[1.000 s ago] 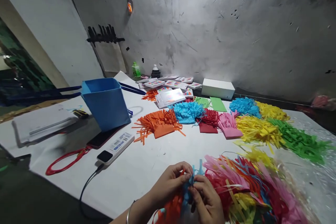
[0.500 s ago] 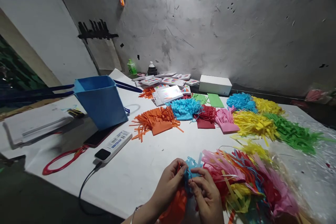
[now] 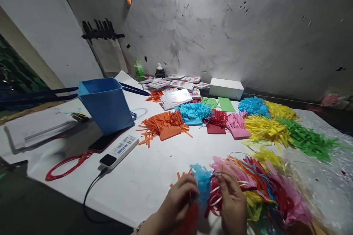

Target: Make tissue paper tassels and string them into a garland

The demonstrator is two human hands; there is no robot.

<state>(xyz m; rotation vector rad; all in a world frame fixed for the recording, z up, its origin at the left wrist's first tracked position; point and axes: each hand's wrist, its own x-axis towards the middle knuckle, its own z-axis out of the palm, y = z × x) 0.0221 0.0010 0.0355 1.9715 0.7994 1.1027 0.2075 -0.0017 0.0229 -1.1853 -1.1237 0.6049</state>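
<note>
My left hand is closed at the front edge of the table, with orange fringed paper under its fingers. Between my hands hangs a light blue fringed tassel, partly blurred. My right hand pinches a thin string at the tassel's upper right, fingertips together. Just right of it lies a heap of pink, red, orange and yellow tassels, with a white ribbon loop near my right fingers.
On the white table stand a blue bin, a power bank with cable, and a phone with red strap. Behind are coloured fringe bundles, flat packs and a white box. Clear plastic lies at right.
My hands have moved apart, the right one going right and slightly up with the string. More of the blue tassel and some orange fringe beside my left hand now show.
</note>
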